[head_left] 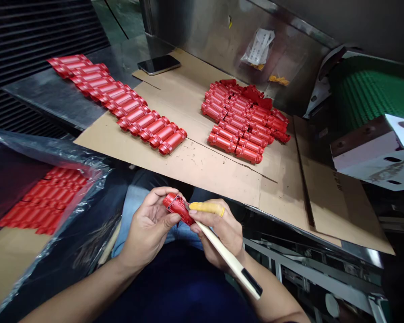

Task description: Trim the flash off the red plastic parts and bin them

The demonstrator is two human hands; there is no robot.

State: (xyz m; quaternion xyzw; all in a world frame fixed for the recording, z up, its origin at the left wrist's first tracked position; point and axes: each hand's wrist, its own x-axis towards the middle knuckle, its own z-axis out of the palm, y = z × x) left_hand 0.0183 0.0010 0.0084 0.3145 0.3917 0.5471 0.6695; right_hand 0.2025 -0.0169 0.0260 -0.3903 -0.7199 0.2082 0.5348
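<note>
My left hand (151, 224) is closed around a red cylindrical plastic part (177, 205), its fingers and thumb at the part's upper end. The part is tilted above my lap, with cut-outs along the side that faces up. In my right hand (222, 229) is a slim tool with a cream handle (218, 244) and a black band near its end; its working tip is at the part and mostly hidden. A yellow finger cot (207, 208) covers my right index finger. My right fingertips also touch the part's lower end.
Finished-looking red cylinders lie in a long slanting row (131, 107); several more form a cluster (242, 119) on the cardboard (222, 175). A phone (159, 65) lies behind. A plastic-lined box (97, 168) holds more cylinders at left. A green conveyor belt (373, 89) stands at right.
</note>
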